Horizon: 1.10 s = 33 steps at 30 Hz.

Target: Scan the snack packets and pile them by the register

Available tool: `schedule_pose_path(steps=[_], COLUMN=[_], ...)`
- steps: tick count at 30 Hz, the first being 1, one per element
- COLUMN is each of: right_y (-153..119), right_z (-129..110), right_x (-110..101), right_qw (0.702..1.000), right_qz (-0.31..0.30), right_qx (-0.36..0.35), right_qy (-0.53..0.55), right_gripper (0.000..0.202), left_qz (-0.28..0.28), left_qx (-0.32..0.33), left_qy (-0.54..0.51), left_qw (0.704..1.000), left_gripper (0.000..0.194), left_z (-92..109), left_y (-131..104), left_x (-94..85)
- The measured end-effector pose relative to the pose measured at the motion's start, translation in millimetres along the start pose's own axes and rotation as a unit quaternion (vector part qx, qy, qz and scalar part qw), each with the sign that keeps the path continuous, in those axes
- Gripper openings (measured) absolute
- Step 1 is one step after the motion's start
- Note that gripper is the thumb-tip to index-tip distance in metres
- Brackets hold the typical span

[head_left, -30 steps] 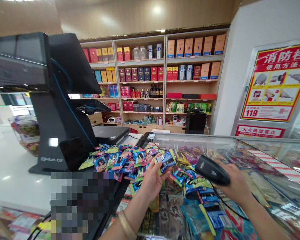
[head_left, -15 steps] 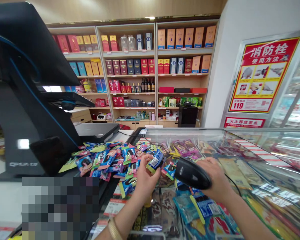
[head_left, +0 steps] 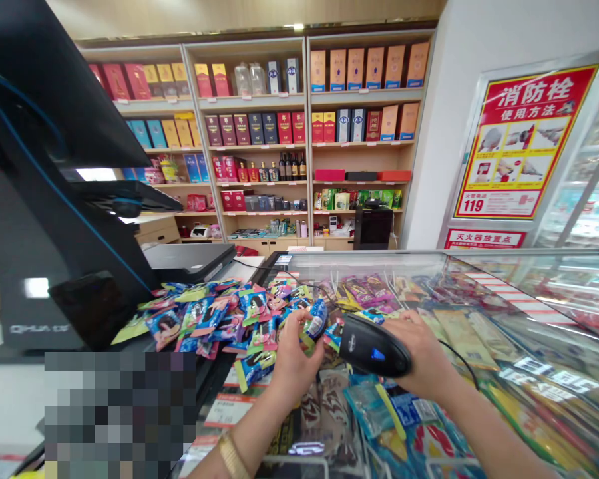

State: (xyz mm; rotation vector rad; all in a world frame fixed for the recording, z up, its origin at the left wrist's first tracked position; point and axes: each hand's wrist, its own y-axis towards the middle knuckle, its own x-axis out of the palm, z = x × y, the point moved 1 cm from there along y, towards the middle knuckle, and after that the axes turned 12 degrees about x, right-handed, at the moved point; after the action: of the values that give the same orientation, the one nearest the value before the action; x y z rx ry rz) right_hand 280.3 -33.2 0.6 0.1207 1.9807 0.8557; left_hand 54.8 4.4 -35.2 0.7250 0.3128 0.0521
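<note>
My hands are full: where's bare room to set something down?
The white counter looks bare at lower left, in front of the monitor stand; so does the top of the flat dark box, behind the snack packets. Those packets crowd the space between the stand and your left hand.

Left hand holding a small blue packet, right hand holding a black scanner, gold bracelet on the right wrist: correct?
Not quite: the head view shows the gold bracelet on the left wrist. The left hand holds a small blue packet; the right hand holds a black scanner.
</note>
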Motion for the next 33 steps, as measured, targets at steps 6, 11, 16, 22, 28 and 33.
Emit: schedule_pose_path(steps=[6, 11, 16, 22, 28, 33], right_y=[0.2, -1.3, -3.8, -3.4, -2.9, -3.1], right_z=[9.2, 50.9, 82.4, 88.0, 90.8, 90.5], right_x=[-7.9, -24.4, -29.1, -23.9, -20.0, -19.6], right_qw=[0.999, 0.982, 0.963, 0.961, 0.961, 0.961], right_qz=[0.027, 0.144, 0.194, 0.176, 0.158, 0.164], right_qx=[-0.001, 0.036, 0.088, 0.121, 0.141, 0.134], right_qy=[-0.022, -0.119, -0.163, -0.173, -0.180, -0.176], right_gripper=[0.009, 0.015, 0.017, 0.017, 0.015, 0.015], left_qz=[-0.013, -0.052, -0.180, -0.284, -0.308, -0.289], left_qx=[0.010, 0.100, 0.201, 0.211, 0.289, 0.302], left_qy=[0.009, 0.042, 0.120, 0.195, 0.179, 0.201], left_qw=[1.000, 0.993, 0.956, 0.915, 0.889, 0.886], left_gripper=[0.032, 0.021, 0.037, 0.047, 0.061, 0.075], left_z=[-2.8, 2.0, 20.2, 23.6, 23.5, 25.2], left_y=[-1.8, 2.1, 14.4, 20.8, 12.9, 11.6], left_x=[0.4, 2.3, 23.6, 62.1, 66.0, 42.8])
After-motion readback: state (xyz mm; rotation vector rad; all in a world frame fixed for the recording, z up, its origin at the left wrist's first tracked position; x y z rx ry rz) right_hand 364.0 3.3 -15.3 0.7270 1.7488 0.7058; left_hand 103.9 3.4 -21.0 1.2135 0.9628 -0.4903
